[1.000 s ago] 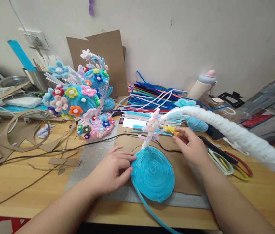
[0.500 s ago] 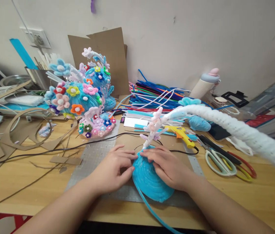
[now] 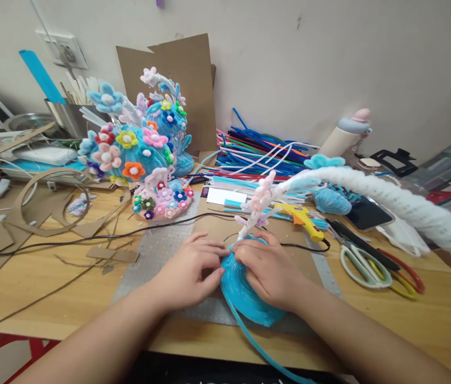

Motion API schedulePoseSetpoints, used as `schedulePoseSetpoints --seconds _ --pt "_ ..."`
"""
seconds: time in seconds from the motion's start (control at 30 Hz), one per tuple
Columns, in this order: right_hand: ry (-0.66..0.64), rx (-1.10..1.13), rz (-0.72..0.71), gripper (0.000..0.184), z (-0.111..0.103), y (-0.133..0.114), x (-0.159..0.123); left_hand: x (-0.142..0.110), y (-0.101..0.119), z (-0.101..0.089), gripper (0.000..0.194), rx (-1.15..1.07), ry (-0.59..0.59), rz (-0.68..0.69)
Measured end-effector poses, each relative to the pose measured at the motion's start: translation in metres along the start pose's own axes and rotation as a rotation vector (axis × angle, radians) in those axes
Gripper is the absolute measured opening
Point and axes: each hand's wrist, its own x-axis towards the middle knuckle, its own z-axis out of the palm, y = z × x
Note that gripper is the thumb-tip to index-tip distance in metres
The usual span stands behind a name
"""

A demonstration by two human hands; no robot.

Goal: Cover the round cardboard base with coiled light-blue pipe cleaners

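Observation:
A round base of coiled blue pipe cleaner stands at the middle of the work mat. My left hand grips its left edge, with thumb and fingertips at the rim. Across the top lies my right hand, its curled fingers pressing the coil near the stem. A loose blue pipe-cleaner end trails from the base toward me. From the base rises a white wrapped stem with pale pink flowers, which arches right into a thick white section. Behind my right hand lies a yellow glue gun.
Flower-covered blue models stand at the back left. Pipe cleaners are heaped along the wall. Scissors and pliers lie right, beside a phone. Cardboard scraps cover the left, and a black cord crosses the table.
My right hand has let go of the glue gun, leaving it on the table, and moved left onto the blue base. My left hand stays at the rim. The camera view has shifted slightly.

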Motion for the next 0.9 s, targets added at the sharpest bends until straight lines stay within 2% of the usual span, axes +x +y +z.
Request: schedulePoseSetpoints --seconds 0.07,0.17,0.23,0.4,0.57,0.77,0.9 --pt "0.007 0.008 0.006 0.023 0.001 0.000 -0.002 -0.001 -0.002 0.002 0.016 -0.062 0.029 -0.037" --pt "0.027 0.027 0.016 0.025 0.001 0.000 -0.005 -0.002 -0.006 0.005 0.046 -0.194 0.102 -0.110" --pt "0.050 0.044 0.019 0.025 0.001 -0.001 -0.007 -0.002 -0.007 0.006 0.053 -0.230 0.112 -0.144" --pt "0.106 0.094 -0.016 0.026 0.002 -0.005 -0.012 -0.002 -0.009 0.005 0.058 -0.154 0.058 -0.203" --pt "0.071 0.086 -0.119 0.040 0.007 -0.010 -0.016 -0.001 -0.013 0.009 0.060 -0.172 0.059 -0.233" --pt "0.010 0.038 -0.097 0.047 0.010 -0.010 -0.016 -0.005 -0.007 0.012 0.057 -0.184 0.074 -0.265" --pt "-0.053 0.065 -0.059 0.046 0.004 -0.013 -0.019 -0.021 0.007 0.021 0.054 -0.127 0.133 -0.254"
